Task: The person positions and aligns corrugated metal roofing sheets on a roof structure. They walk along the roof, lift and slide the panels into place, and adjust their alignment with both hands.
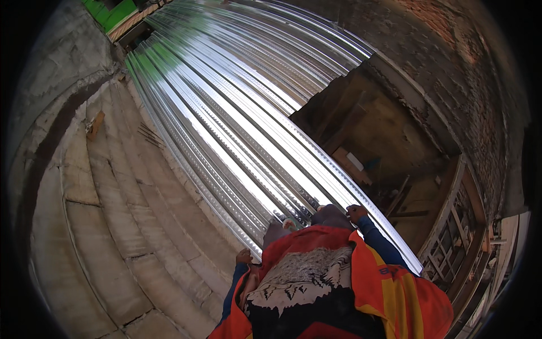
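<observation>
Long shiny ribbed metal decking sheets (226,124) run away from me toward the upper left, side by side, and I stand over their near part. Beside the left edge of the sheets hangs my left hand (244,256), fingers curled, with nothing showing in it. My right hand (355,213) is at my right thigh, above the sheet along the opening, its fingers bent in and no object visible. Neither hand is seen gripping the metal. My feet are partly hidden below my knees and the red cloth of my clothing (305,243).
Right of the sheets gapes a deep opening (361,130) to a lower level, with a metal grille (451,226) near it. A brick wall (451,85) rises beyond. Weathered slabs (107,226) lie left, with thin rods (150,135) and a wood scrap (95,125).
</observation>
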